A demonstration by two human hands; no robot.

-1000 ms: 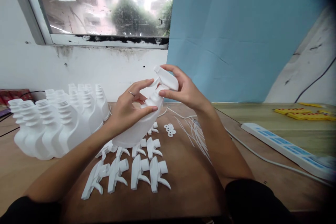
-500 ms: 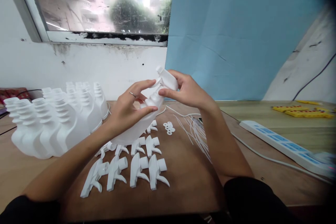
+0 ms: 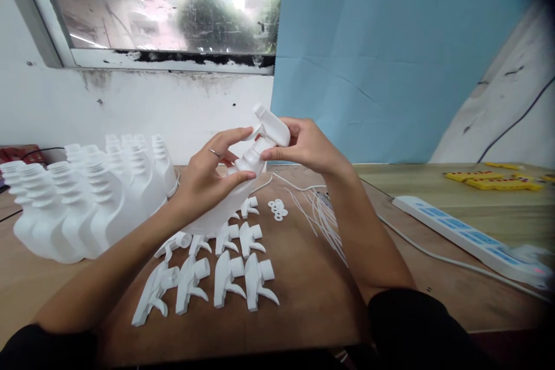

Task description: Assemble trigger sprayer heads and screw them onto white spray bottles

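A white spray bottle [image 3: 219,211] is held tilted above the table, its neck toward the upper right. My left hand [image 3: 212,176] is wrapped round the bottle's upper part, thumb in front, with a ring on one finger. On the neck sits a white trigger sprayer [image 3: 273,127], its nozzle pointing up and left. My right hand [image 3: 303,144] grips this sprayer head at its collar and back, the thumb lying along the collar. Below the bottle, several loose trigger sprayers [image 3: 258,283] lie in rows. My left forearm hides part of the rows.
Several open white bottles [image 3: 104,202] stand grouped at the left. White washers [image 3: 278,210] and thin white tubes [image 3: 323,217] lie mid-table. A power strip [image 3: 468,237] with its cable is at the right, near yellow pieces [image 3: 503,184].
The view has shifted slightly. Both hands keep their hold on the bottle and sprayer; the right fingers and the sprayer have turned a little at the neck.
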